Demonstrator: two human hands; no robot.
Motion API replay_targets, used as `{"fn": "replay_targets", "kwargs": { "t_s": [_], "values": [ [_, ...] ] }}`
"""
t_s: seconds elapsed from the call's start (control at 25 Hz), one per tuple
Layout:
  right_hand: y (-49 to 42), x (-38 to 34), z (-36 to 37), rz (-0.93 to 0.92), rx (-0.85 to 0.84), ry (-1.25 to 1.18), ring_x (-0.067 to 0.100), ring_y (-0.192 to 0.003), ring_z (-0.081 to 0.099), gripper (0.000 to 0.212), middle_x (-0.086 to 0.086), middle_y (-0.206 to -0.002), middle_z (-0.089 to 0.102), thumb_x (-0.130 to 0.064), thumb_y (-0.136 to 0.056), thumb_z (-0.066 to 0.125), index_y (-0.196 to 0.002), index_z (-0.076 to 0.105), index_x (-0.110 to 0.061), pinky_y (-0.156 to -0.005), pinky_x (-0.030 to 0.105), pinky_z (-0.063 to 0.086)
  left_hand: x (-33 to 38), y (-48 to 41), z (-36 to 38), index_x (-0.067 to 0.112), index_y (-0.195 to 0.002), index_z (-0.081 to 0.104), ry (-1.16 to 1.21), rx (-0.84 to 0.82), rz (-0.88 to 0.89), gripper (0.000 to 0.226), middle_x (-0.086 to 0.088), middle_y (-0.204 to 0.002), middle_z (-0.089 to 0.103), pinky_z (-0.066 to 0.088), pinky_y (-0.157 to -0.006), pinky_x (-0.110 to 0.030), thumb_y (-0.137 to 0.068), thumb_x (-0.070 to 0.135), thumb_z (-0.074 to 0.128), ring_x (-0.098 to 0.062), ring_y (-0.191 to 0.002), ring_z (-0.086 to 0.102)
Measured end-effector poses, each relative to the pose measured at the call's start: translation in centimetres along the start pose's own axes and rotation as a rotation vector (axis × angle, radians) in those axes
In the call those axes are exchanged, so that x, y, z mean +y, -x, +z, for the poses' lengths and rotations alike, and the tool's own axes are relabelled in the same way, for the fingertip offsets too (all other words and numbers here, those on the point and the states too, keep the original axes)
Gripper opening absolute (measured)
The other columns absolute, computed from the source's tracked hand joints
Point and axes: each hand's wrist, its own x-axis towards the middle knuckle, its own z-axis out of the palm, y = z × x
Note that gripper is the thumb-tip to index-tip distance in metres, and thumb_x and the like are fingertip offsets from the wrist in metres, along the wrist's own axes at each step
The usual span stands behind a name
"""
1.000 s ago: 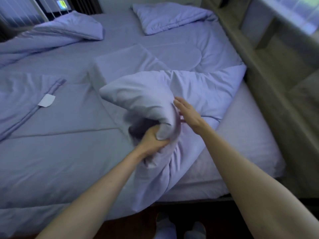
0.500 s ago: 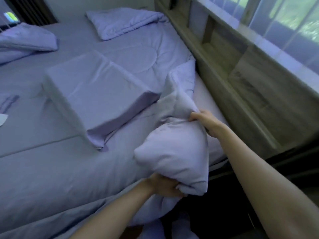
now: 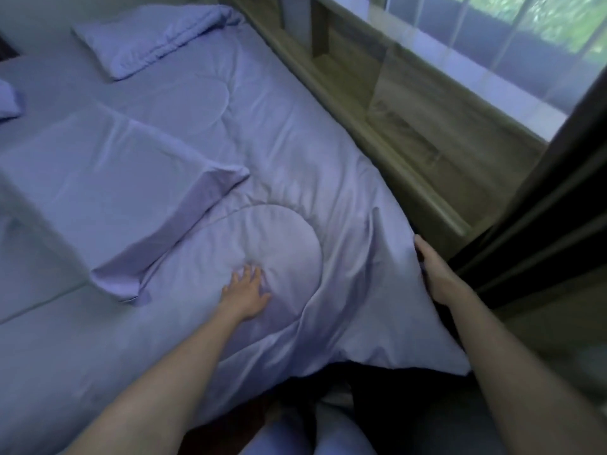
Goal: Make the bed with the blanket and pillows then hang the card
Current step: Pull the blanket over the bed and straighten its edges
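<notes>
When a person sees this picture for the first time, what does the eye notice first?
The lilac blanket fills most of the view. The left hand presses flat on its round quilted patch near the middle, and the right hand holds its edge beside the wooden shelf. A pillow lies at the far end.

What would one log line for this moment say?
stage: blanket laid over bed | left hand: flat on blanket | right hand: grips blanket edge | pillow: far end
</notes>
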Motion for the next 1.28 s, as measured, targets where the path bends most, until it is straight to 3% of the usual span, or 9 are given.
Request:
{"fn": "replay_targets", "kwargs": {
  "t_s": [0.04, 0.12, 0.28, 0.36, 0.48, 0.68, 0.92, 1.08, 1.28],
  "values": [
    [-0.6, 0.2, 0.4, -0.026, -0.022, 0.087, 0.030, -0.113, 0.058, 0.070, 0.007, -0.130, 0.057, -0.057, -0.083, 0.062, -0.136, 0.047, -0.013, -0.094, 0.045, 0.049, 0.2, -0.3, 0.2, 0.017, -0.154, 0.002, 0.003, -0.020, 0.003, 0.077, -0.008, -0.162, -0.005, 0.017, -0.119, -0.050, -0.095, 0.051, 0.039, -0.038, -0.148, 0.002],
    [-1.4, 0.7, 1.3, -0.094, 0.106, 0.337, 0.036, -0.122, 0.051, 0.082, 0.012, -0.139, 0.048, -0.032, -0.080, 0.074, -0.145, 0.030, -0.008, -0.097, 0.047, 0.046, 0.2, -0.4, 0.6, 0.019, -0.154, 0.001, 0.014, -0.026, 0.000, 0.080, -0.011, -0.162, -0.007, 0.016, -0.120, -0.048, -0.094, 0.053, 0.041, -0.040, -0.148, -0.001],
    [-1.2, 0.6, 3.4, -0.145, 0.469, 0.580, 0.045, -0.121, 0.048, 0.051, 0.025, -0.135, 0.045, -0.018, -0.088, 0.056, -0.134, 0.035, -0.006, -0.097, 0.052, 0.040, -0.1, 0.9, 0.3, 0.017, -0.154, 0.002, 0.010, -0.056, 0.044, 0.075, -0.012, -0.162, -0.004, 0.012, -0.122, -0.042, -0.096, 0.041, 0.042, -0.034, -0.149, 0.001],
    [-0.5, -1.1, 5.2, -0.198, 0.504, 0.708, 0.042, -0.129, 0.040, 0.051, 0.023, -0.141, 0.040, -0.013, -0.087, 0.049, -0.136, 0.035, -0.005, -0.103, 0.054, 0.034, -0.2, 2.0, -0.6, 0.014, -0.153, 0.012, 0.053, -0.067, 0.067, 0.067, -0.011, -0.162, 0.009, 0.018, -0.120, -0.037, -0.097, 0.032, 0.042, -0.030, -0.148, 0.014],
    [0.7, -5.0, 10.8, -0.407, 0.270, 0.995, 0.033, -0.139, 0.029, 0.053, 0.014, -0.149, 0.034, -0.013, -0.087, 0.045, -0.139, 0.038, -0.005, -0.109, 0.050, 0.031, -1.0, 4.4, -2.7, 0.016, -0.147, 0.031, 0.103, -0.003, 0.023, 0.053, -0.008, -0.155, 0.033, 0.029, -0.115, -0.040, -0.097, 0.033, 0.040, -0.025, -0.142, 0.033],
    [6.6, -8.8, 24.4, -0.870, -0.148, 1.153, 0.028, -0.140, 0.030, 0.053, 0.008, -0.150, 0.036, -0.017, -0.089, 0.048, -0.141, 0.039, -0.009, -0.110, 0.044, 0.031, -8.0, 10.4, -7.5, 0.019, -0.147, 0.034, 0.234, 0.289, -0.154, 0.052, -0.002, -0.153, 0.035, 0.027, -0.114, -0.040, -0.097, 0.030, 0.043, -0.022, -0.139, 0.035],
    [19.1, -7.2, 39.7, -1.145, -0.541, 0.909, 0.027, -0.122, 0.054, 0.048, 0.008, -0.132, 0.060, -0.007, -0.088, 0.049, -0.135, 0.052, -0.016, -0.097, 0.029, 0.039, -20.5, 21.3, -9.7, 0.014, -0.111, 0.070, 0.933, 0.679, -0.462, 0.026, -0.007, -0.118, 0.070, 0.046, -0.091, -0.028, -0.092, 0.022, 0.055, -0.022, -0.110, 0.063],
    [30.2, -4.1, 49.3, -1.240, -0.699, 0.640, 0.020, -0.098, 0.064, 0.033, 0.007, -0.109, 0.070, -0.004, -0.088, 0.052, -0.119, 0.062, -0.010, -0.078, 0.014, 0.038, -29.7, 31.1, -9.3, 0.016, -0.107, 0.071, 1.010, 0.852, -0.535, 0.024, -0.003, -0.113, 0.072, 0.046, -0.089, -0.025, -0.092, 0.019, 0.054, -0.020, -0.107, 0.065],
    [41.9, 2.0, 58.9, -1.122, -0.933, 0.354, 0.018, -0.081, 0.069, 0.020, 0.005, -0.086, 0.071, -0.011, -0.086, 0.052, -0.099, 0.064, -0.022, -0.072, 0.034, 0.052, -39.9, 41.8, -6.6, 0.023, -0.099, 0.067, 1.053, 1.011, -0.562, 0.018, -0.003, -0.106, 0.073, 0.052, -0.095, -0.037, -0.091, 0.015, 0.053, -0.024, -0.101, 0.067]
  ]
}}
